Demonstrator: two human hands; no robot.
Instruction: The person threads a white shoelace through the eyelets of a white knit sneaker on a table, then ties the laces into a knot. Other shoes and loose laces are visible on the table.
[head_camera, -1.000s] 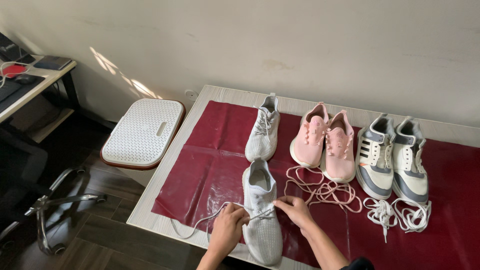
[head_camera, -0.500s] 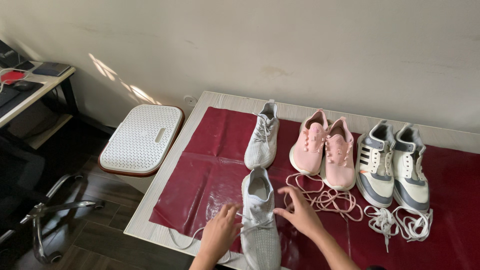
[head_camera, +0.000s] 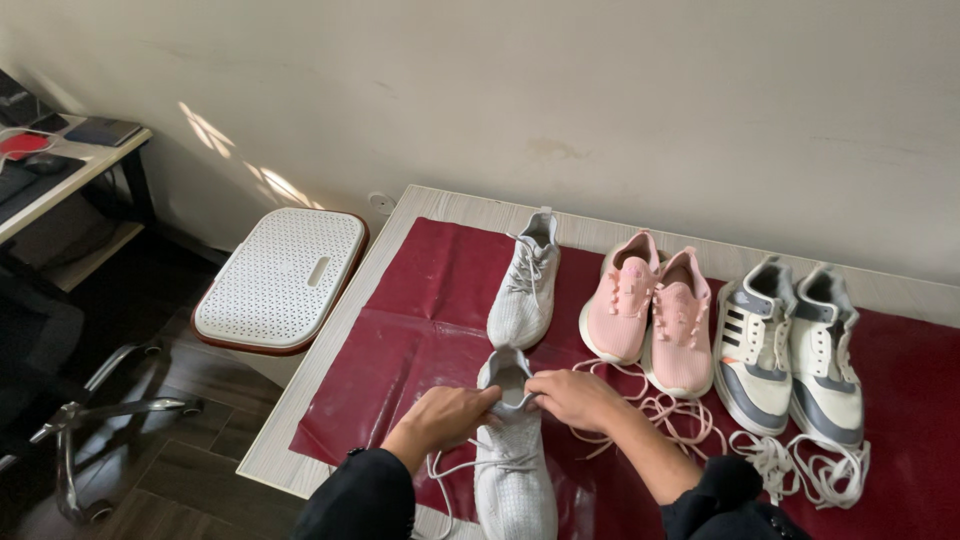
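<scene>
Both the left hand (head_camera: 447, 415) and right hand (head_camera: 573, 396) pinch the tongue of the near white sneaker (head_camera: 512, 450) on the red mat (head_camera: 420, 310), pink sneakers (head_camera: 650, 310) farther right.

Left hand (head_camera: 445, 415) and right hand (head_camera: 575, 397): moved up from the laces at the midfoot to the grey shoe (head_camera: 512, 450) collar, now pinching its tongue; fingers closed.
</scene>
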